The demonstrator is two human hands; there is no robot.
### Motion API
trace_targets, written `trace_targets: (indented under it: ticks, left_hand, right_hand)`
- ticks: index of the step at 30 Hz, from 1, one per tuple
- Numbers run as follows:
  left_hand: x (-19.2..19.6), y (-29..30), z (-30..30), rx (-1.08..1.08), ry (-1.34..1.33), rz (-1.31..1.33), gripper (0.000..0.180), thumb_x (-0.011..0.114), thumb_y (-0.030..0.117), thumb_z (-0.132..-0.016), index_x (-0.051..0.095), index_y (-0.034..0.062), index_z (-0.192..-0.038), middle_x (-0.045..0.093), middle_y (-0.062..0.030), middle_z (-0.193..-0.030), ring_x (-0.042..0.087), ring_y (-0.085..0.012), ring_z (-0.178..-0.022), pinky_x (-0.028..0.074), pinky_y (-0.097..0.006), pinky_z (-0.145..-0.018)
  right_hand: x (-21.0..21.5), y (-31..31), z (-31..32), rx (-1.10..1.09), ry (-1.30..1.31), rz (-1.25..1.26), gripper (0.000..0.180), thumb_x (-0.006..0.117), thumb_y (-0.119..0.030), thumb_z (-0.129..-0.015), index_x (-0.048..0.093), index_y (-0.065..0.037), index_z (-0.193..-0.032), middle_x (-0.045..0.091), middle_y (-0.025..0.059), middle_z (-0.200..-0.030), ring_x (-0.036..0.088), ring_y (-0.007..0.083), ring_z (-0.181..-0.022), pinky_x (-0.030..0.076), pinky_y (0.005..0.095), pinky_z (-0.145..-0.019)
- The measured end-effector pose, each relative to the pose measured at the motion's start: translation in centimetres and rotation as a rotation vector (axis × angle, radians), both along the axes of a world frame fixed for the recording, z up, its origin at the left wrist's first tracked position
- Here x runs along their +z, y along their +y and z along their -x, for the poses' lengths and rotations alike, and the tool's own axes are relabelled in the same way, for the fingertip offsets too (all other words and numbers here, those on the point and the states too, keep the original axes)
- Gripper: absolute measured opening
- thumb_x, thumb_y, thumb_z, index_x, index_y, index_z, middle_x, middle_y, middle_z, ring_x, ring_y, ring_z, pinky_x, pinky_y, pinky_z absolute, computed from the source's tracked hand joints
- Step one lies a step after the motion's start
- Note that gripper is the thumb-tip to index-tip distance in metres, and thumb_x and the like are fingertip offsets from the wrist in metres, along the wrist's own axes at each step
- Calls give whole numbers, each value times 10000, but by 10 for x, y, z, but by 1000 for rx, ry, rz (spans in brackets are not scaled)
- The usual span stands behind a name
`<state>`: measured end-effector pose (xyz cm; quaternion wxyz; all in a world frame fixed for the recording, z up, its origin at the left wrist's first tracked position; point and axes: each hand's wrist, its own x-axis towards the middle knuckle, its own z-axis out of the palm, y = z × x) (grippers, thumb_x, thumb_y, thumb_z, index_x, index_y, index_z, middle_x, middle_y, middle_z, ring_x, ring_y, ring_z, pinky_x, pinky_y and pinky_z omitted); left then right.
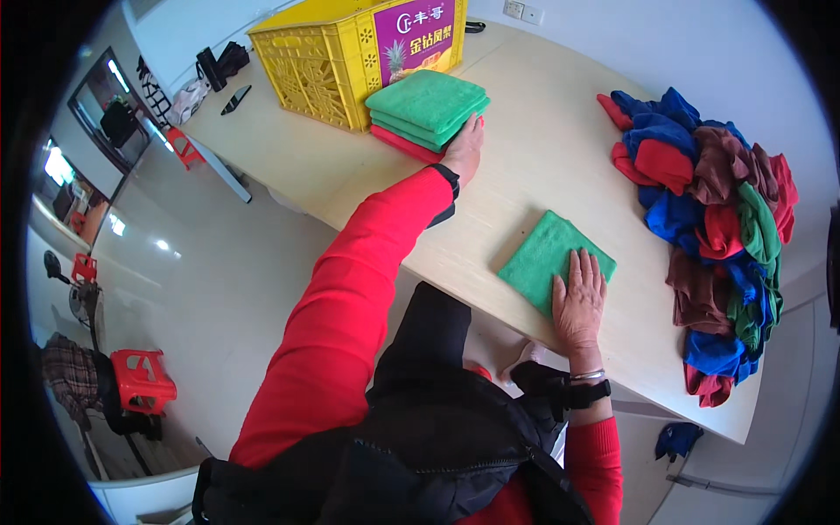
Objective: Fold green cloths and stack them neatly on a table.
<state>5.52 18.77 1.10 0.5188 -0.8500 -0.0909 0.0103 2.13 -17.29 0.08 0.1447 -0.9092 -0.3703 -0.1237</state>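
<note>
A stack of folded green towels (427, 101) with red folded cloth (404, 145) beneath stands in front of the yellow crate. My left hand (466, 150) is against the stack's near right edge, its fingers stretched along the side; the thumb is mostly hidden. Closer to me, a single folded green towel (547, 256) lies flat near the table's front edge, its corners turned so it sits like a diamond. My right hand (578, 302) rests palm down on its near right part, fingers out straight.
A heap of crumpled blue, red, brown and green cloths (713, 227) covers the table's right side. The yellow plastic crate (324, 74) stands at the back. A dark phone-like object (235, 100) lies on the table (525, 114) at far left. Red stools (143, 381) stand on the floor.
</note>
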Motion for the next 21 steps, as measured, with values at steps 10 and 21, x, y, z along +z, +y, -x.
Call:
trace_targets:
  ticks: [10, 21]
  left_hand:
    - [12, 1, -2, -68, -83, 27, 368, 519, 243, -939, 707, 103, -1222, 555, -118, -1401, 391, -352, -1384, 161, -635, -1158]
    - [209, -258, 169, -1658, -237, 1507, 138, 691, 175, -716, 590, 93, -759, 564, -91, -707, 597, -284, -687, 509, -373, -698]
  right_hand:
    - [2, 1, 4, -3, 5, -3, 570, 519, -325, -978, 430, -39, -1463, 399, 166, -1535, 317, 339, -1452, 211, 491, -1206]
    - [-28, -7, -12, 15, 301, -264, 542, 497, -332, -993, 449, -53, -1455, 421, 160, -1523, 351, 340, -1431, 234, 471, -1196]
